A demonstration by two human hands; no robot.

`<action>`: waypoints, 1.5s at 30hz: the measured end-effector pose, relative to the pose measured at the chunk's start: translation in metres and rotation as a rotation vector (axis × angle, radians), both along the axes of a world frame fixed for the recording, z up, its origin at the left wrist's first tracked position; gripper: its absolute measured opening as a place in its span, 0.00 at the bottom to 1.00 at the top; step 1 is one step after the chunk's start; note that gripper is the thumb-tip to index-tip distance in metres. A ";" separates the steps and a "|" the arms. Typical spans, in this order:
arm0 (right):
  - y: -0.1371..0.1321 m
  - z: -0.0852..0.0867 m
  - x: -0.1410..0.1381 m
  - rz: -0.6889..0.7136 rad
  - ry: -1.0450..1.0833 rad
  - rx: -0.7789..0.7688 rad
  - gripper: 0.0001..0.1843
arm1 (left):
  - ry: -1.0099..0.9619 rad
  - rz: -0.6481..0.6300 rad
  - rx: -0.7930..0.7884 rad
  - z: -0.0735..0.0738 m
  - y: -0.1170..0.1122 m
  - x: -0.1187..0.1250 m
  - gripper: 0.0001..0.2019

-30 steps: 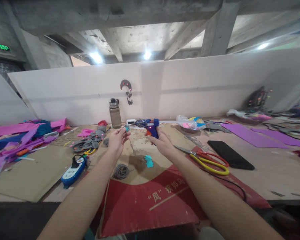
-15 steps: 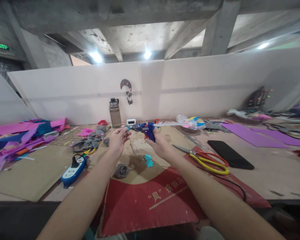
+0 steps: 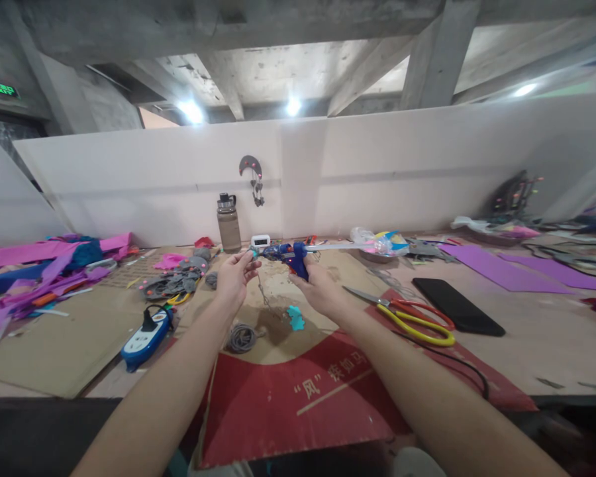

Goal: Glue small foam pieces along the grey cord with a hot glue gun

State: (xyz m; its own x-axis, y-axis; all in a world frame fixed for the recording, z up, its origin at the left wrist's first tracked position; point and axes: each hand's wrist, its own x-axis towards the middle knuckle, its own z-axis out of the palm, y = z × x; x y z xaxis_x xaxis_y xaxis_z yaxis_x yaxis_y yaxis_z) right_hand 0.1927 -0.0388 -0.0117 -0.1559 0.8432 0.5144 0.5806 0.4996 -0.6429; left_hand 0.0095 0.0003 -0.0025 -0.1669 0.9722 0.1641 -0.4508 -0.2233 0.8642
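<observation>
As left fingers (image 3: 245, 261) pinch scrap (image 3: 254, 253), right (image 3: 312, 270) grip glue-gun (image 3: 298, 259)

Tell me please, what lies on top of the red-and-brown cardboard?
A coil of grey cord and turquoise material lie on the cardboard; scissors lie partly over its right edge. Areas behind the left forearm and right forearm are covered and cannot be seen.

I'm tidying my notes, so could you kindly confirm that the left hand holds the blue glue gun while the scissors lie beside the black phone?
Not quite: the head view shows the right hand holding the blue glue gun; the scissors do lie beside the black phone.
</observation>
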 end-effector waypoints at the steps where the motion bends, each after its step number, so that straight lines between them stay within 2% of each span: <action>1: 0.000 0.000 0.000 0.001 -0.004 0.005 0.18 | -0.001 0.001 0.001 0.000 0.000 0.000 0.07; 18: -0.002 0.001 0.001 0.041 -0.018 0.056 0.18 | 0.006 -0.001 0.010 0.001 0.000 0.000 0.07; 26: -0.015 0.007 -0.002 -0.042 -0.224 0.100 0.17 | 0.109 0.048 0.076 0.001 -0.002 0.001 0.10; 31: -0.019 0.010 -0.003 0.000 -0.202 0.140 0.18 | 0.006 0.036 0.007 0.002 0.001 -0.003 0.06; 34: -0.011 0.006 0.000 -0.025 -0.056 0.106 0.17 | -0.056 0.031 -0.068 0.002 0.003 -0.007 0.04; 36: -0.001 0.002 0.002 -0.037 0.117 0.063 0.17 | -0.067 0.027 -0.113 0.003 0.004 -0.008 0.04; 39: 0.018 -0.008 0.006 -0.070 0.341 -0.138 0.15 | -0.063 -0.011 -0.137 0.003 0.004 -0.007 0.03; 42: 0.034 -0.020 0.010 -0.120 0.273 -0.337 0.09 | -0.052 -0.074 -0.115 0.003 0.003 -0.004 0.05; 45: 0.046 -0.033 0.014 -0.180 0.143 -0.388 0.05 | -0.034 -0.114 -0.098 0.003 0.001 -0.001 0.05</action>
State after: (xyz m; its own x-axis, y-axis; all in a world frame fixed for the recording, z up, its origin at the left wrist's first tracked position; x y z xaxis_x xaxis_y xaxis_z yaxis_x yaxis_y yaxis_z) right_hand 0.2071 0.0072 -0.0448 0.0603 0.9851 0.1608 0.5277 0.1053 -0.8429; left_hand 0.0087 0.0014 0.0003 -0.0586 0.9962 0.0641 -0.4982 -0.0848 0.8629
